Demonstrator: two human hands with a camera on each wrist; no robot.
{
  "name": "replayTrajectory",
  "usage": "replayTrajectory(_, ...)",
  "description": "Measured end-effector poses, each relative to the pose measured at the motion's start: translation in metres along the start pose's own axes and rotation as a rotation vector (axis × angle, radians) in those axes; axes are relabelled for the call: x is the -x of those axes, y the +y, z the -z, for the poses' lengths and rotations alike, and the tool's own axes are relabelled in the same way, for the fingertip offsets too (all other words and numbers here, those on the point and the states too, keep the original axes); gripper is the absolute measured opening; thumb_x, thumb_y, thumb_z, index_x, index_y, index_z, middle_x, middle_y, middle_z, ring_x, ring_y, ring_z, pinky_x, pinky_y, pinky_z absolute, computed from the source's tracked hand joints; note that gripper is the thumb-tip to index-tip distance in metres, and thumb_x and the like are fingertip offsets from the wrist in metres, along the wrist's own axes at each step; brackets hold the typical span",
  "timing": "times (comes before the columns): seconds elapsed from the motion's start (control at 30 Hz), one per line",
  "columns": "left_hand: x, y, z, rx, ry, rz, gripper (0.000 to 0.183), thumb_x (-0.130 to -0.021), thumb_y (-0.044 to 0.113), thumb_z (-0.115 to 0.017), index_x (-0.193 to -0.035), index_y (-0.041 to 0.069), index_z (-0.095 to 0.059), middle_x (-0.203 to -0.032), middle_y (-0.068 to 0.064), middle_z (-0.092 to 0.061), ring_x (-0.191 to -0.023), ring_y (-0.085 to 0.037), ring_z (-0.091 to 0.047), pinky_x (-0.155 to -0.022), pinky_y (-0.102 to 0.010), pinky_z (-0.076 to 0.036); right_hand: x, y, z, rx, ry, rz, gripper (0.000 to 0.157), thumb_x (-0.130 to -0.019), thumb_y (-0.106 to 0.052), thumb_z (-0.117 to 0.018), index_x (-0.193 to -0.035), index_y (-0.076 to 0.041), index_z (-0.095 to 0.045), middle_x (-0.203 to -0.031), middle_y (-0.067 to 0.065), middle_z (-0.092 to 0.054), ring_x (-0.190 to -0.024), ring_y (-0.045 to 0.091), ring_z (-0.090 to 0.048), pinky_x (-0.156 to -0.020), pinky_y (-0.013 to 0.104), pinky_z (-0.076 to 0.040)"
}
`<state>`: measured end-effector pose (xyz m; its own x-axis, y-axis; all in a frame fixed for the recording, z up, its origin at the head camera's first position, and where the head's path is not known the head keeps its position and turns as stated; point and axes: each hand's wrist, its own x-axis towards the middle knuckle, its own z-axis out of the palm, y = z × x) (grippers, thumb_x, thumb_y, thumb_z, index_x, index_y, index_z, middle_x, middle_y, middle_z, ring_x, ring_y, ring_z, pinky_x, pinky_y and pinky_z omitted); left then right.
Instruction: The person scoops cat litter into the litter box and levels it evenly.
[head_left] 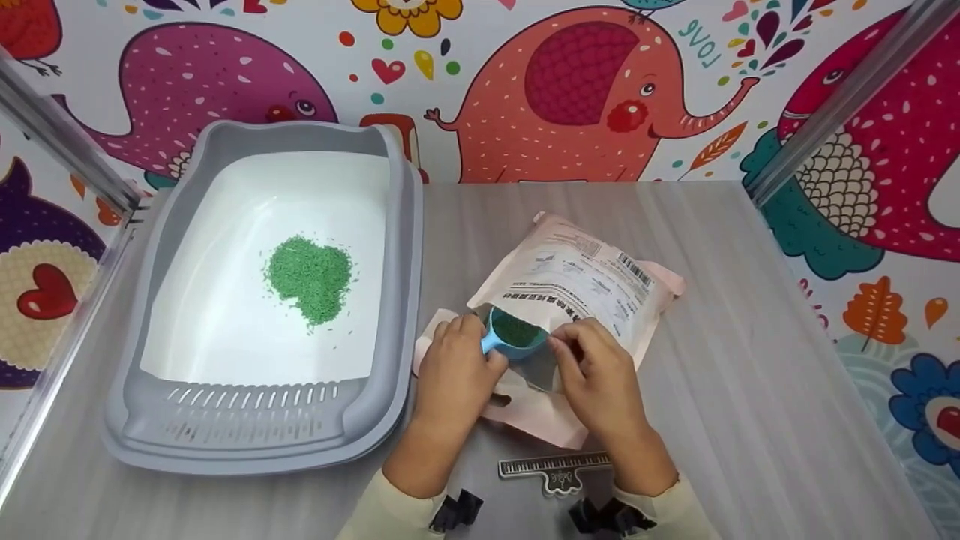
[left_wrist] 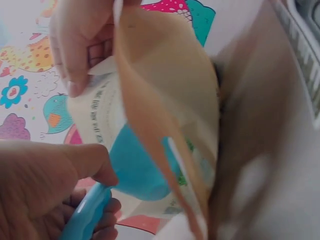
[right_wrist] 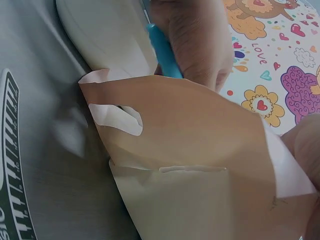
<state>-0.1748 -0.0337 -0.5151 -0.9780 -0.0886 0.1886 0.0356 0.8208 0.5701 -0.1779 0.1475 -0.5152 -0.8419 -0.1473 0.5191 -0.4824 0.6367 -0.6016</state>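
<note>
My left hand [head_left: 457,367] grips the handle of a blue scoop [left_wrist: 142,167], its thumb on top of the handle in the left wrist view. Dark green granules [head_left: 516,328] fill the scoop's bowl, which sits in the mouth of a pale pink bag [head_left: 577,277]. That bag lies on its back with printed text and a barcode facing up. At the right side of the mouth, my right hand [head_left: 604,379] pinches the bag's edge. A flap with a cut-out handle hole hangs toward me. The inside of the bag is mostly hidden.
Left of the bag stands a grey litter box [head_left: 411,262] with a white floor and a slotted front ledge. A heap of green granules [head_left: 311,277] lies inside it. A piano-key patterned clip [head_left: 559,476] rests near my right forearm. Cartoon-printed walls enclose the table [head_left: 712,315].
</note>
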Motion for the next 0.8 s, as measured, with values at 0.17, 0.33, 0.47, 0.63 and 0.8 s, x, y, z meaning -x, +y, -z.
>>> replayTrajectory(0.17,0.002,0.003,0.012,-0.016,0.024,-0.020,0.018,-0.078,0.012,-0.077,-0.087,0.007,-0.062,-0.082,-0.006,-0.062,-0.081,-0.024,-0.054,-0.069,-0.040,-0.051,0.000,0.001,-0.001,-0.026,0.018,0.013,0.010,-0.089,0.001,-0.076,-0.093,-0.005,-0.070,-0.089,0.002,-0.065,-0.076,0.007,-0.056,-0.065,0.014,-0.045)
replayTrajectory(0.33,0.005,0.004,0.021,-0.025,0.044,-0.061,0.018,-0.075,0.010,-0.076,-0.083,0.007,-0.060,-0.078,-0.007,-0.060,-0.077,-0.026,-0.053,-0.069,-0.040,-0.049,0.000,0.002,-0.002,-0.046,0.043,0.037,0.011,-0.089,0.003,-0.076,-0.092,-0.006,-0.069,-0.088,0.001,-0.065,-0.076,0.006,-0.055,-0.065,0.013,-0.044)
replayTrajectory(0.47,0.006,0.002,0.032,-0.015,0.021,-0.057,0.018,-0.075,0.008,-0.075,-0.083,0.006,-0.059,-0.078,-0.008,-0.061,-0.078,-0.026,-0.053,-0.071,-0.041,-0.049,0.000,0.003,-0.002,-0.059,0.041,0.036,0.007,-0.092,0.000,-0.074,-0.092,-0.006,-0.070,-0.088,0.001,-0.065,-0.076,0.006,-0.055,-0.066,0.013,-0.044)
replayTrajectory(0.63,0.008,0.000,0.047,0.008,0.009,-0.052,0.018,-0.074,0.004,-0.073,-0.088,0.004,-0.062,-0.080,-0.007,-0.062,-0.080,-0.026,-0.054,-0.074,-0.040,-0.050,0.000,0.003,-0.003,-0.064,0.038,0.037,0.004,-0.097,-0.007,-0.071,-0.093,-0.005,-0.070,-0.089,0.001,-0.065,-0.076,0.006,-0.055,-0.066,0.013,-0.044)
replayTrajectory(0.8,0.010,-0.003,0.060,0.015,-0.025,-0.031,0.018,-0.075,0.005,-0.074,-0.090,0.004,-0.063,-0.081,-0.007,-0.063,-0.080,-0.025,-0.053,-0.073,-0.039,-0.050,0.000,0.003,-0.003,-0.065,0.035,0.033,0.007,-0.097,-0.009,-0.071,-0.092,-0.003,-0.071,-0.090,0.001,-0.066,-0.077,0.007,-0.056,-0.066,0.013,-0.044)
